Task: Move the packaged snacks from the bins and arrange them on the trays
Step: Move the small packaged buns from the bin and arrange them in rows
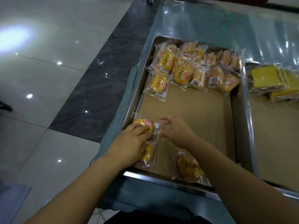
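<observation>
Left hand (pixel 129 139) is pressing flat on a snack packet (pixel 144 126) in the steel tray's (pixel 129 101) near-left corner; right hand (pixel 175 131) is pinching its clear end seal. Packet is showing yellow bread, red oval logo, transparent wrapper, lying on brown liner (pixel 194 110).

Counter with two steel trays side by side

We see a counter (pixel 202 21) covered in shiny clear film over a blue-green cloth, its left edge running along a floor (pixel 48 62) of pale glossy tiles with a dark marble band. Directly on the counter sit two metal trays: a large tray (pixel 142 68) in the middle, lined with brown paper, and a second tray (pixel 250 126) just beside it on the right, their rims close together. The far part of the counter lies bare and reflects the ceiling lights.
</observation>
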The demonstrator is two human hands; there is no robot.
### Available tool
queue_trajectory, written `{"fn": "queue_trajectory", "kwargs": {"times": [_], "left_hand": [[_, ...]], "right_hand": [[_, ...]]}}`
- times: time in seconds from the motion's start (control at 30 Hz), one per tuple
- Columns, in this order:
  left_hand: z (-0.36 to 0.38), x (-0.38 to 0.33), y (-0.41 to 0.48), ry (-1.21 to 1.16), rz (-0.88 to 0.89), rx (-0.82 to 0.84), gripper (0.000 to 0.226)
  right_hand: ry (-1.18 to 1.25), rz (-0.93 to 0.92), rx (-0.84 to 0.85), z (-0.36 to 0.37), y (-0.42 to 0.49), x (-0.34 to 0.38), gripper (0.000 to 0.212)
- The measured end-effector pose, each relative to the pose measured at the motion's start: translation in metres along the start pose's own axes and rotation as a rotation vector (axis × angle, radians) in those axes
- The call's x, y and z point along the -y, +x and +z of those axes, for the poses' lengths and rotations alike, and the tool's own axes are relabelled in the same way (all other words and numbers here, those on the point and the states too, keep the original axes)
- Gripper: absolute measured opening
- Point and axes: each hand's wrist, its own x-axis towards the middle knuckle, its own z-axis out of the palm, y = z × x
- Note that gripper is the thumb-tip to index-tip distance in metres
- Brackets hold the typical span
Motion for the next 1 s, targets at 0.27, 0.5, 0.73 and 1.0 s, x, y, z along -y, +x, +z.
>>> {"fn": "queue_trajectory", "kwargs": {"times": [0.27, 0.5, 0.73, 1.0], "left_hand": [[-0.022, 0.011, 0.046, -0.043, -0.032, -0.074, 0.023], [-0.031, 0.023, 0.134, -0.125, -0.183, -0.157, 0.038], [-0.020, 0.028, 0.174, -0.173, -0.324, 0.016, 0.038], [-0.012, 0.014, 0.158, -0.362, -0.191, 0.197, 0.035]], "right_hand": [[-0.106, 0.013, -0.132, -0.038, 0.022, -0.006, 0.043], [-0.071, 0.084, -0.192, -0.060, 0.052, -0.014, 0.039], [-0.043, 0.063, -0.254, -0.067, 0.072, -0.016, 0.031], [-0.011, 0.139, -0.405, -0.071, 0.086, -0.013, 0.059]]}}
